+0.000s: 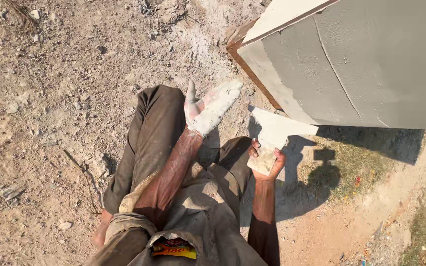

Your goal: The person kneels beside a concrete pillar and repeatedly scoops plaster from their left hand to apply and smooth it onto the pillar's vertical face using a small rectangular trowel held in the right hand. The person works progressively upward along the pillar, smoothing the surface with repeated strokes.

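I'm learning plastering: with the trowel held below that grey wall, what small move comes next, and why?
Probably raise the trowel in the right hand to the wall. Its blade sits just under the smoothed grey face, and the plaster-caked left hand is open, holding nothing.

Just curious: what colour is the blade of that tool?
White, plaster-coated; the head view shows the blade.

Left hand [209,107] at frame centre, open flat, fingers together, coated white, forearm bare. Right hand [266,160] lower right of centre, fingers curled in a grip, arm raised.
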